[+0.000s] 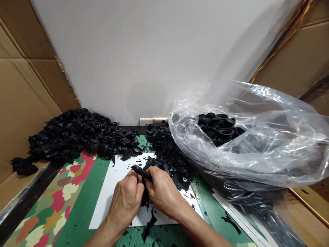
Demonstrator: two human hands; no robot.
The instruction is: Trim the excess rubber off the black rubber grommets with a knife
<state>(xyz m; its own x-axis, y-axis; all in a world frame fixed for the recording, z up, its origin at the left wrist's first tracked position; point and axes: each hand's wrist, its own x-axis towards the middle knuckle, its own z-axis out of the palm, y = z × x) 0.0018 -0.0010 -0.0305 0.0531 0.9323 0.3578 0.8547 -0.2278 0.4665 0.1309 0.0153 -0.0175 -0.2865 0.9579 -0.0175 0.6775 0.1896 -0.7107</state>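
Observation:
My right hand (164,190) is closed round a black stick-like handle (141,172), whose free end sticks out to the upper left, above my left hand. My left hand (128,192) is also closed, its fingers curled against the right one; whatever is inside it is hidden. Black material (145,195) shows in the gap between both hands, and I cannot tell whether it is held or lies behind. Below them is a white sheet (102,209), with torn black scraps (149,226) near its front edge.
A heap of ribbed black rubber parts (82,133) with ragged edges lies at the left. Thin black trimmings (167,151) are piled behind my hands. At the right, a clear plastic bag (269,168) holds smooth black rubber parts (223,132). Cardboard (23,85) and a wall (144,51) enclose the green tabletop (79,212).

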